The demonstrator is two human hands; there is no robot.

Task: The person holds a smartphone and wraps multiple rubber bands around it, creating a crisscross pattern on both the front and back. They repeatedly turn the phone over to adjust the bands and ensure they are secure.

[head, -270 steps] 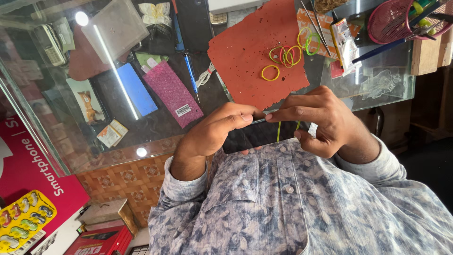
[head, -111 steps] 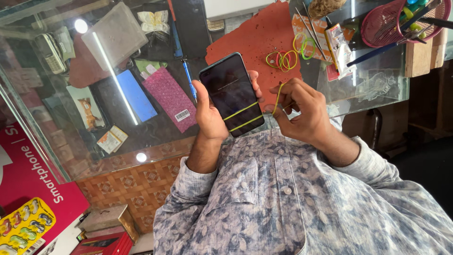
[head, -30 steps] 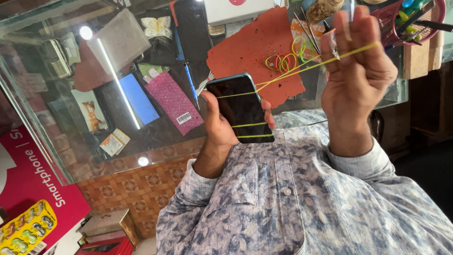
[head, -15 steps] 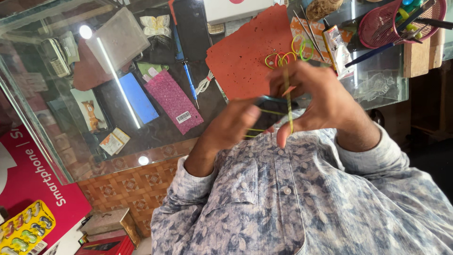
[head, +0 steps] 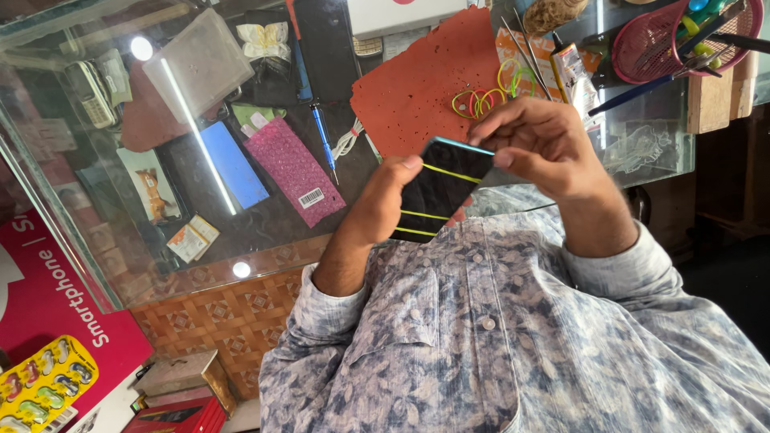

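Note:
A black smartphone [head: 437,196] with three yellow rubber bands stretched across it is held in front of my chest. My left hand [head: 377,208] grips its lower left edge, thumb on the top corner. My right hand [head: 545,148] pinches the phone's upper right corner with fingers curled. Behind the hands, a red mat [head: 417,88] lies on the glass counter [head: 241,232] with several loose yellow and green rubber bands [head: 485,96] on it.
On the counter: a pink bubble pouch [head: 295,172], a blue card [head: 233,164], a blue screwdriver [head: 322,140], a clear plastic box [head: 199,60]. A pink basket [head: 666,44] of tools and a wooden block [head: 710,100] stand at the right. Red boxes [head: 56,297] sit lower left.
The phone has turned so its banded face shows again. My right hand came down from stretching a yellow band and now pinches the phone's upper corner.

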